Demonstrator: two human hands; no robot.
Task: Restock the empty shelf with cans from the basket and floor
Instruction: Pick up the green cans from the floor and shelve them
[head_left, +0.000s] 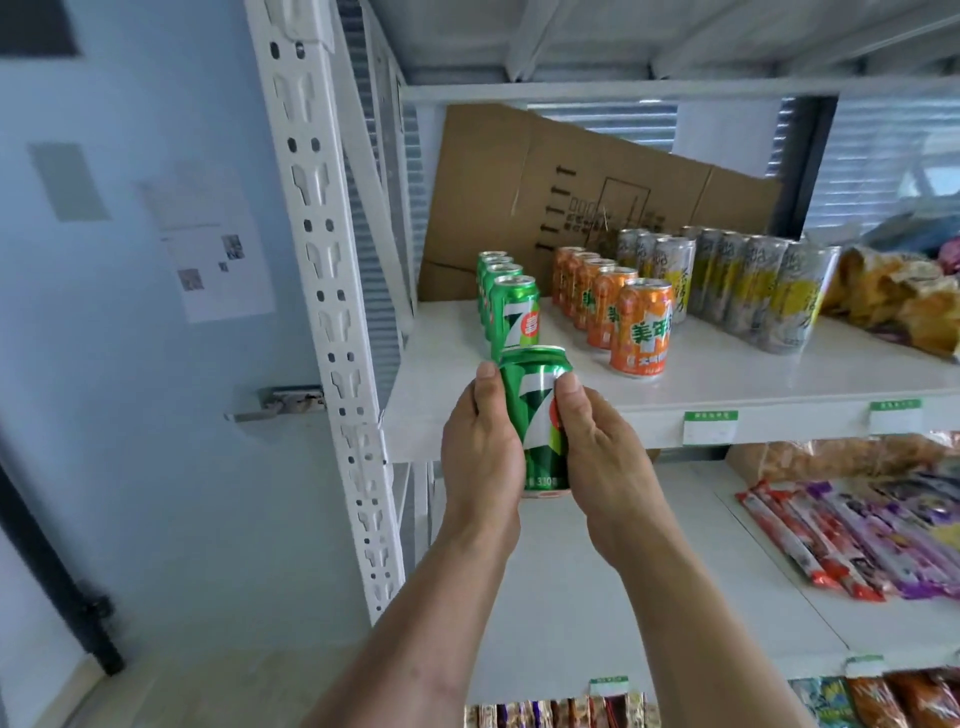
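Left hand (480, 447) & right hand (605, 447) both wrapped round green 7UP can (535, 421), centre frame, just below front edge of white shelf (753, 379). Smooth glossy aluminium cylinder. Behind: green can row (506, 296), orange can row (608, 306), tall yellow-silver cans (748, 280) already placed; front space left. Basket not in view.
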